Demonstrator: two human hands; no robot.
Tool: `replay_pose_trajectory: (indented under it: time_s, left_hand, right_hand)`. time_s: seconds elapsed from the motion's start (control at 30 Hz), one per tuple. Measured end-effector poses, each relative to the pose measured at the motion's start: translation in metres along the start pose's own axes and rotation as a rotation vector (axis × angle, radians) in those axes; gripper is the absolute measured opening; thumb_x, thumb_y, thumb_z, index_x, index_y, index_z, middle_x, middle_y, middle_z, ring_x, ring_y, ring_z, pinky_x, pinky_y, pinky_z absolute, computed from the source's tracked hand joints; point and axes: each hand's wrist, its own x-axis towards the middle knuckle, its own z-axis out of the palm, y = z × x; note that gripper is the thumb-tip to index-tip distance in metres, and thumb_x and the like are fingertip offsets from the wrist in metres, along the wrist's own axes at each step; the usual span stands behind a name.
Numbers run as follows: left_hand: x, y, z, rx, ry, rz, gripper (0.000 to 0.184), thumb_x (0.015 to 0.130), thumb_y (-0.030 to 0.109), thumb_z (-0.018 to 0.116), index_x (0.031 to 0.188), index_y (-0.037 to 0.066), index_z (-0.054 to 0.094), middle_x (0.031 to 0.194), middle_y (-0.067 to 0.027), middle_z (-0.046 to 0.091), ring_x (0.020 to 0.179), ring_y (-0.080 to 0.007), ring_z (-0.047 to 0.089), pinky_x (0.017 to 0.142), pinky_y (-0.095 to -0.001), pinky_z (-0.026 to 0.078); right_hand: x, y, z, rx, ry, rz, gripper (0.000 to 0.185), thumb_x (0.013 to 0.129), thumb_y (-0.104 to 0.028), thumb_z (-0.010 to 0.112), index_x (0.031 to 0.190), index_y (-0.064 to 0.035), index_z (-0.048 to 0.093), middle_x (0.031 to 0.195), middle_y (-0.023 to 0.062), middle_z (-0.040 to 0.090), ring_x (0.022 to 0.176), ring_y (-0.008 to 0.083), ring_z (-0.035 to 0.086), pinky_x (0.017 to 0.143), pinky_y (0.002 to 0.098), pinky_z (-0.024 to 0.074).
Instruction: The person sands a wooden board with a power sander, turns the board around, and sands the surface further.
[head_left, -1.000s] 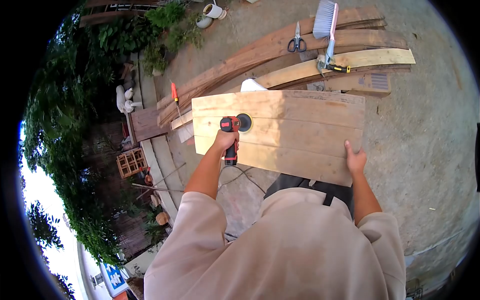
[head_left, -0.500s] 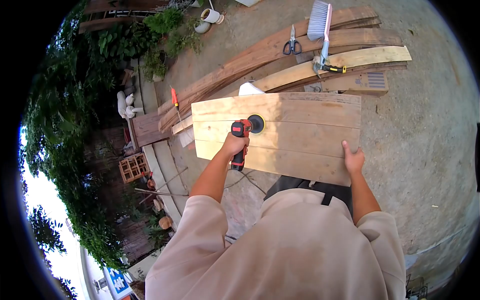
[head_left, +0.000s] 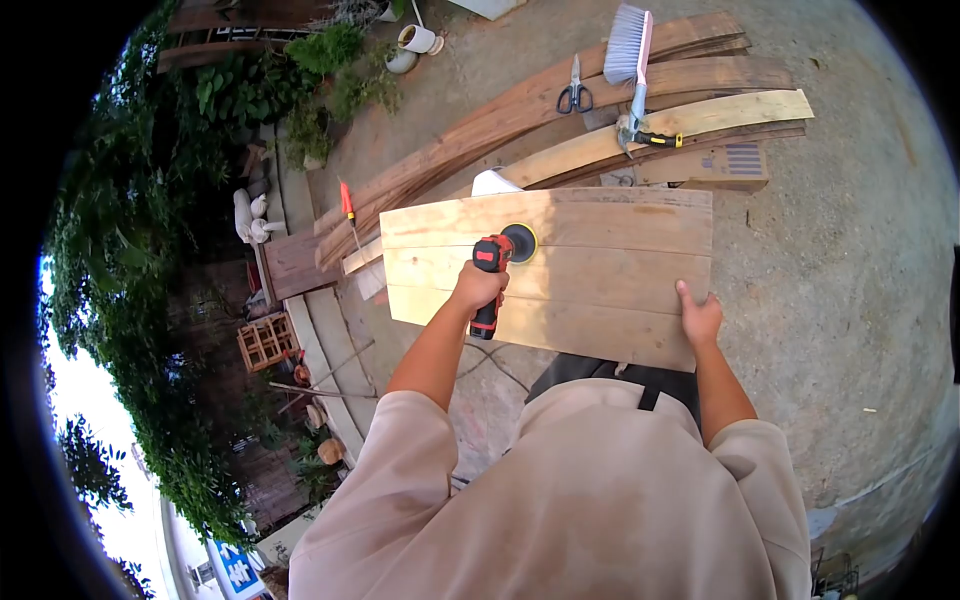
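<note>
My left hand (head_left: 481, 286) is wrapped round the grip of a red and black cordless sander (head_left: 491, 254). Its round, yellow-rimmed pad (head_left: 521, 243) lies against the face of a wooden panel (head_left: 610, 265) made of joined planks, left of the panel's middle. At the panel's right edge, my right hand (head_left: 702, 318) grips the wood, thumb on the upper face and the other fingers partly hidden. Sunlight brightens the panel's left part.
Beyond the panel lie long planks (head_left: 690, 75) with scissors (head_left: 574, 92), a brush (head_left: 627, 50) and a hammer-like tool with a black and yellow handle (head_left: 655, 139). A cardboard box (head_left: 720, 165) sits behind. An orange-handled tool (head_left: 347, 203) rests at left near plants.
The sander and my left hand have moved slightly to the right across the panel. My right hand keeps its hold on the edge. The whole view has shifted a little.
</note>
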Motion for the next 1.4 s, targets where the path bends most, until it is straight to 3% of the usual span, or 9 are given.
replay_pose_trajectory:
  time_s: [0.3,0.53,0.63,1.23,1.4]
  left_hand:
    - [0.021,0.034,-0.002,-0.026,0.01,0.012,0.006,0.08,0.002,0.07,0.082,0.001,0.064,0.067,-0.0111,0.065,0.052,-0.0217,0.064,0.05,-0.0392,0.056]
    - [-0.001,-0.002,0.008,0.03,-0.03,-0.027,0.006,0.082,0.002,0.07,0.086,0.002,0.065,0.07,-0.0101,0.067,0.054,-0.0211,0.065,0.052,-0.0388,0.057]
    - [-0.017,-0.008,0.013,0.04,-0.054,-0.031,0.007,0.081,0.002,0.07,0.087,0.001,0.066,0.071,-0.0103,0.068,0.055,-0.0211,0.067,0.053,-0.0388,0.057]
    - [-0.053,-0.095,0.013,0.129,-0.039,-0.095,0.008,0.079,0.007,0.071,0.083,0.001,0.069,0.072,-0.0129,0.073,0.059,-0.0223,0.072,0.056,-0.0396,0.059]
    - [-0.023,-0.117,-0.012,0.141,0.123,-0.049,0.012,0.078,0.006,0.072,0.088,0.0,0.071,0.072,-0.0126,0.072,0.06,-0.0224,0.072,0.056,-0.0402,0.06]
  right_hand:
    - [0.002,0.004,-0.001,-0.007,-0.01,0.025,0.082,0.082,-0.065,0.085,0.117,0.0091,0.074,0.115,0.0322,0.076,0.113,0.0453,0.074,0.099,0.0498,0.056]
    - [0.003,0.006,0.002,-0.003,-0.025,0.013,0.079,0.084,-0.064,0.084,0.116,0.0082,0.076,0.113,0.0284,0.078,0.11,0.0403,0.076,0.098,0.046,0.057]
    - [0.001,0.002,0.0,0.007,-0.028,0.019,0.08,0.084,-0.064,0.084,0.117,0.0084,0.075,0.113,0.0311,0.076,0.112,0.0452,0.074,0.098,0.0495,0.0563]
    - [0.003,0.006,0.003,0.008,-0.004,-0.008,0.079,0.084,-0.063,0.084,0.118,0.0075,0.075,0.115,0.0296,0.077,0.113,0.0431,0.074,0.1,0.048,0.0558]
    - [0.001,0.004,0.0,-0.002,-0.007,-0.007,0.079,0.085,-0.064,0.084,0.117,0.0076,0.076,0.114,0.0298,0.077,0.112,0.0435,0.074,0.099,0.0476,0.0559]
